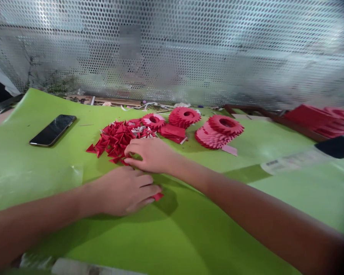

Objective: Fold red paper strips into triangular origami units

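Observation:
My right hand [150, 154] reaches across to a heap of small red folded paper triangles [114, 139] on the green table cover [189, 229], its fingers curled and pinching at the heap's near edge. My left hand [126, 191] lies palm down just in front of it, fingers together, with a red folded piece [158, 196] showing under the fingertips. Behind the heap lie red paper rings built from such triangles: a small one [153, 120], one further back [185, 115], and a stacked one [219, 131].
A black phone [53, 130] lies face up at the left. A flat red paper block [173, 133] sits between the rings. Red paper stacks [321, 118] and a dark object [338, 147] are at the right. A perforated metal screen [189, 49] closes the back.

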Action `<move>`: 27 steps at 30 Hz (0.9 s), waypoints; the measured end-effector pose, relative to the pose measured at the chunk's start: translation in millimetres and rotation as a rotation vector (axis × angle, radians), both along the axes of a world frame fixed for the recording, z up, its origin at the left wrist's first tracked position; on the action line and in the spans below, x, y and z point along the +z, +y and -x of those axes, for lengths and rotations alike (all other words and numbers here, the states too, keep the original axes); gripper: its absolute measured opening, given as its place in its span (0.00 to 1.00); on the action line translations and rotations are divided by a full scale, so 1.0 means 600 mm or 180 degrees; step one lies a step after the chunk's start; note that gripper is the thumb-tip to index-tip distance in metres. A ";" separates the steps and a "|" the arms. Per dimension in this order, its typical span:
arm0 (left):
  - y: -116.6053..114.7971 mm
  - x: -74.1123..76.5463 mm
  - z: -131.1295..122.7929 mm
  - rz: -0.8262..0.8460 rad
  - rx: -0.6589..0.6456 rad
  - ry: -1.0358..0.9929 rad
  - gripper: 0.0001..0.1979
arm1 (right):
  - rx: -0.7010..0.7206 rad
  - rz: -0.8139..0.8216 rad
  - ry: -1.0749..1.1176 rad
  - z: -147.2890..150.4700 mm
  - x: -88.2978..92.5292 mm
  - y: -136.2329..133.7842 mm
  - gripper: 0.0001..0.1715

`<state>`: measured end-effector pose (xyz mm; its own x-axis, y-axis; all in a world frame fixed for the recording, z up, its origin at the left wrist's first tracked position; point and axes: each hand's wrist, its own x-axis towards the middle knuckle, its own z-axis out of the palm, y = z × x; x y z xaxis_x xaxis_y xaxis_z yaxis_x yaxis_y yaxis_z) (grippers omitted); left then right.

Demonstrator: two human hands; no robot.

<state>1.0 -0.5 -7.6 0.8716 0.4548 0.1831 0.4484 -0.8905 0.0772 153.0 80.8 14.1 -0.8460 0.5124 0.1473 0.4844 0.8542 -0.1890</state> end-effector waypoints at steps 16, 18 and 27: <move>0.003 0.007 0.008 0.0644 0.0280 -0.0150 0.16 | -0.0907 0.1383 0.1112 -0.100 0.006 -0.047 0.16; 0.002 0.010 0.008 0.0867 0.0245 -0.0286 0.15 | -0.1082 0.1534 0.1139 -0.119 -0.003 -0.061 0.16; 0.001 0.017 0.013 0.2707 0.1262 -0.1281 0.17 | -0.1243 0.2008 0.1357 -0.146 -0.026 -0.088 0.16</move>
